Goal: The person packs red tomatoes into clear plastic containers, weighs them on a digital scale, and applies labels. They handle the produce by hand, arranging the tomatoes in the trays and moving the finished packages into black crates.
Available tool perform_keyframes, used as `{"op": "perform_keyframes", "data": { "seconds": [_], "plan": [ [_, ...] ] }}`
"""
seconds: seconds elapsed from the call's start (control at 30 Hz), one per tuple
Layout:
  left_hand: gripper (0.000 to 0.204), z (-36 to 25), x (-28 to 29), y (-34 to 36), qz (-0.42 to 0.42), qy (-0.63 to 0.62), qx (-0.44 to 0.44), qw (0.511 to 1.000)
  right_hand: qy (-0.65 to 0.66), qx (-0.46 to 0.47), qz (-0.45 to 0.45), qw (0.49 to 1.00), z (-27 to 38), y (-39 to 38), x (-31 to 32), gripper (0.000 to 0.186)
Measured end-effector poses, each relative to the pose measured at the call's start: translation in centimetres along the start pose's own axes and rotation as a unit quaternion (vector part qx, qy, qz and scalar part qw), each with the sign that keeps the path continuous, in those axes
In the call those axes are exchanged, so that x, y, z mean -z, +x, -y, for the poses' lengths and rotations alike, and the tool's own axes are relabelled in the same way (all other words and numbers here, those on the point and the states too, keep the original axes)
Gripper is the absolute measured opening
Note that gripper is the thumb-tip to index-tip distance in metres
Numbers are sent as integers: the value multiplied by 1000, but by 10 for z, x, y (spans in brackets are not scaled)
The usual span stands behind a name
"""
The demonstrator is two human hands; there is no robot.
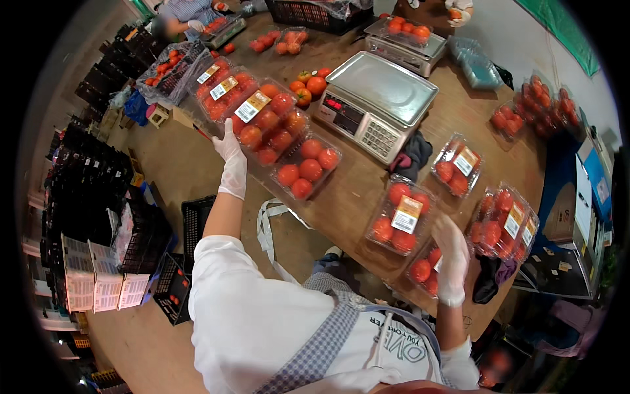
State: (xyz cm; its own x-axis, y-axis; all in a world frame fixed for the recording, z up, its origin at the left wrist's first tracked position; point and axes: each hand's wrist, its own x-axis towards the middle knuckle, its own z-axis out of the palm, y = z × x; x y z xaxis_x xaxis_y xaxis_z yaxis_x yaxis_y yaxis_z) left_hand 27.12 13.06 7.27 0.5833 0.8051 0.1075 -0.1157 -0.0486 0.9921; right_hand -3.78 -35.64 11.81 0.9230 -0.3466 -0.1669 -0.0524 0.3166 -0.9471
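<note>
My left hand (231, 159), in a thin white glove, is at the near edge of a row of clear plastic packs of red tomatoes. Its stretched fingers touch a labelled pack (268, 119) there. To the right of that pack sits an unlabelled tomato pack (310, 167). My gloved right hand (451, 257), a little blurred, has its fingers extended beside and partly over a tomato pack (422, 271) at the table's near edge. The hand hides part of this pack. Just beyond lies another labelled tomato pack (400, 213).
A scale (387, 92) with a steel plate stands mid-table, loose tomatoes (316, 85) beside it. More packs (504, 223) lie at right. Dark cloths (412, 154) lie near the scale. Other people work across the table. Black crates (88, 190) are stacked at left.
</note>
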Motion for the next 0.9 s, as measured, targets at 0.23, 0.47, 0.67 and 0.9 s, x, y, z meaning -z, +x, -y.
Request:
{"op": "perform_keyframes", "data": {
  "seconds": [0.23,0.47,0.67,0.9],
  "plan": [
    [78,0,-13,-17,228,-161,96,956,-37,-238,172,955,-13,155,-311,88],
    [54,-12,20,-146,251,132,-461,841,346,-218,298,862,-92,190,-335,66],
    [32,-59,83,-195,567,52,-513,643,474,-176,274,818,-91,128,-271,62],
    [90,-102,42,-178,688,-45,-247,681,550,-107,152,814,-88,56,-189,61]
  ]
}}
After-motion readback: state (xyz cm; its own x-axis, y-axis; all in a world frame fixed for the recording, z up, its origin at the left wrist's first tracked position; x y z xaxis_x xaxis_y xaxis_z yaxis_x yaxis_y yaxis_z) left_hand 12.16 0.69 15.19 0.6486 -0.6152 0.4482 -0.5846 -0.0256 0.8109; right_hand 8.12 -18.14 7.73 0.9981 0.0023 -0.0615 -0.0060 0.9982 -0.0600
